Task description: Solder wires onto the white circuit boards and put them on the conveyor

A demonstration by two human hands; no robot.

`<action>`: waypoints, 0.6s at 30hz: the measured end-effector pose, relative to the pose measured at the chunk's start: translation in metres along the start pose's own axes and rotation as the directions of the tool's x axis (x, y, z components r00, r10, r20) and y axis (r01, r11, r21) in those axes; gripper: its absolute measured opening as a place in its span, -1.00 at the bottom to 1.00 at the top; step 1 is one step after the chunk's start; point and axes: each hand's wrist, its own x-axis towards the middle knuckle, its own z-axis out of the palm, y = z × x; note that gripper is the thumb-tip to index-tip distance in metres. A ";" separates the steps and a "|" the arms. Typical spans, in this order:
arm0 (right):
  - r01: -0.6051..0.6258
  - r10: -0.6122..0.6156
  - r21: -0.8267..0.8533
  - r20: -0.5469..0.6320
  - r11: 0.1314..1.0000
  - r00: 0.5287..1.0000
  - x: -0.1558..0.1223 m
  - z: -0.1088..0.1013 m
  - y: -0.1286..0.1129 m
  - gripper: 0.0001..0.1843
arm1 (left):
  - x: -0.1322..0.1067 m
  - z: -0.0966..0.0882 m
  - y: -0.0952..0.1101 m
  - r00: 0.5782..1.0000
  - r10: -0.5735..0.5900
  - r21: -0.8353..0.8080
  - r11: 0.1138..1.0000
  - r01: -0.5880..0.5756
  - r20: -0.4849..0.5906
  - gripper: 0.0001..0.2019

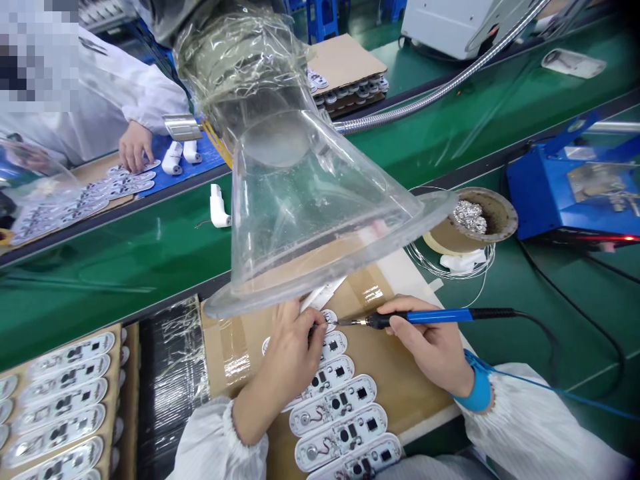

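Note:
A soldering iron with a blue and black handle lies in the grip of my right hand, which wears a blue wrist strap. Its tip points left and meets, or nearly meets, the end of a white oblong circuit board. My left hand is closed in a pinch beside that tip; what its fingers hold is hidden. Just beyond them is a white strip-like part. Several similar boards form an overlapping column on the brown cardboard below my hands.
A clear fume hood hangs above my hands. On the right are a pot of metal shavings and a blue stand. Stacked boards lie at left. Across the green bench, a co-worker's hand touches boards.

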 end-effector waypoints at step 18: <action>-0.020 0.021 0.029 -0.056 0.999 0.998 0.000 -0.001 0.005 -0.86 | 0.001 0.000 0.000 1.000 0.014 -0.057 0.998 -0.015 -0.012 -0.85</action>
